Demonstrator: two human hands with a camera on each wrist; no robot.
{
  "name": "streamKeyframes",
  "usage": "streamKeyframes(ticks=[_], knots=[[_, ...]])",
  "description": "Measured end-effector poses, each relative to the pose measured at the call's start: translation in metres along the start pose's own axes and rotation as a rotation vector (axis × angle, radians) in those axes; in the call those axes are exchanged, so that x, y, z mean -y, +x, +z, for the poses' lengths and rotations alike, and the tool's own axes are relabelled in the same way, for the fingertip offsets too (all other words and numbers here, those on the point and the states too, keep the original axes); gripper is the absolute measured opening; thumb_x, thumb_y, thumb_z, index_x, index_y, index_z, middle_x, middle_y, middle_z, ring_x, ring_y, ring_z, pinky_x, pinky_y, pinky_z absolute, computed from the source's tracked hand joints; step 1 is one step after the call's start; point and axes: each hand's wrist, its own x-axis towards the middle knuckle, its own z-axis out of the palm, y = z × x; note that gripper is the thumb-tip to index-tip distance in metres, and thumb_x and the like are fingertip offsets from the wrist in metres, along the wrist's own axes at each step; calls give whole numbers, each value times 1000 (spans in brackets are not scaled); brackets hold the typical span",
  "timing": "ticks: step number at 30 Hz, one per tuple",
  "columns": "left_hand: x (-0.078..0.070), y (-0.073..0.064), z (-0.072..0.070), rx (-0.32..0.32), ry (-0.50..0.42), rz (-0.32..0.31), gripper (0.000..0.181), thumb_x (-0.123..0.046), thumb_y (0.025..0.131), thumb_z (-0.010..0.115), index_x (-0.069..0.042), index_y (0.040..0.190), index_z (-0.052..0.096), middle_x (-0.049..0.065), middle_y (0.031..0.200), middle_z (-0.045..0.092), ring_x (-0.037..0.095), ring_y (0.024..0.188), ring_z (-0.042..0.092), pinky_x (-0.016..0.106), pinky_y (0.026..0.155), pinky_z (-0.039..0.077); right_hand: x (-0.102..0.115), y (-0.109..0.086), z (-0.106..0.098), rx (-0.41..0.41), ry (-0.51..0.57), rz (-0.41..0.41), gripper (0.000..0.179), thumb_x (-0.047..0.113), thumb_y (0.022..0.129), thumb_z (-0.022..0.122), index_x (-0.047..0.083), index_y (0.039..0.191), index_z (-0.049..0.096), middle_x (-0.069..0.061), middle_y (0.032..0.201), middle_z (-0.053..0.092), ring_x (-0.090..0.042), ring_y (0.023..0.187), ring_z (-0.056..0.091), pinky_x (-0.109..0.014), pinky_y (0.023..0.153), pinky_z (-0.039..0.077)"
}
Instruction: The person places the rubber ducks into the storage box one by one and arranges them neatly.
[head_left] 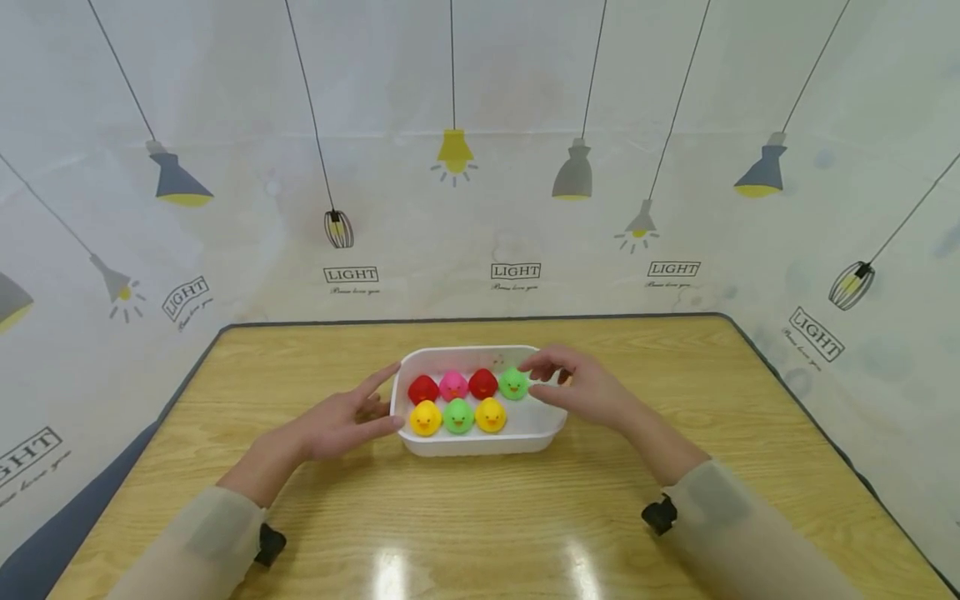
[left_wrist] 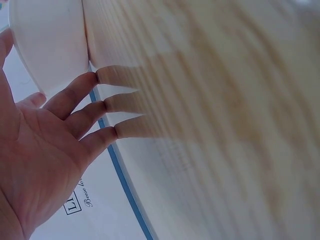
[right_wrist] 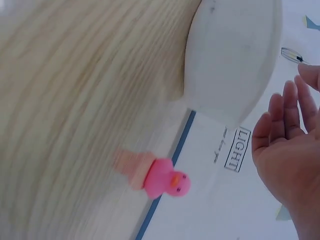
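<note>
A white tray (head_left: 480, 447) holds several small rubber ducks in two rows. At the back are a red duck (head_left: 423, 390), a pink duck (head_left: 453, 385), another red duck (head_left: 483, 384) and a green duck (head_left: 513, 383). The front row has a yellow duck (head_left: 425, 418), a green duck (head_left: 458, 416) and a second yellow duck (head_left: 491, 415). My left hand (head_left: 337, 425) touches the tray's left end, fingers spread. Over its right end, my right hand (head_left: 585, 390) hovers beside the back green duck, fingers loosely bent, nothing visible between them.
A pink duck (right_wrist: 160, 177) stands on the wooden table (head_left: 480, 517) beyond the tray's right end, seen only in the right wrist view; the head view does not show it. A patterned backdrop (head_left: 420, 242) with printed lamps encloses the table's back and sides.
</note>
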Motion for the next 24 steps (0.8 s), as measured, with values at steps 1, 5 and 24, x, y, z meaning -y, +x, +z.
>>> streamKeyframes(ticks=[1, 5, 24], knots=[[0, 0, 0, 1, 0, 2, 93, -74, 102, 58, -47, 176, 8, 15, 162, 60, 48, 150, 55, 78, 119, 42, -2, -4, -4, -2, 0, 6, 30, 20, 102, 78, 13, 130, 76, -6, 119, 75, -26, 109, 63, -40, 95, 54], [0, 0, 0, 2, -4, 4, 93, -75, 101, 58, -48, 176, 8, 15, 162, 60, 49, 150, 55, 78, 119, 42, -14, -19, -19, -6, -8, 31, 27, 22, 102, 77, 14, 128, 77, -4, 112, 73, -22, 101, 62, -31, 87, 54], [-1, 0, 0, 7, -15, -3, 94, -76, 100, 58, -49, 175, 8, 16, 163, 59, 50, 153, 52, 79, 119, 41, -70, -44, -82, -20, -47, 189, 34, 24, 106, 74, 10, 137, 73, -10, 117, 72, -23, 104, 64, -30, 85, 58]])
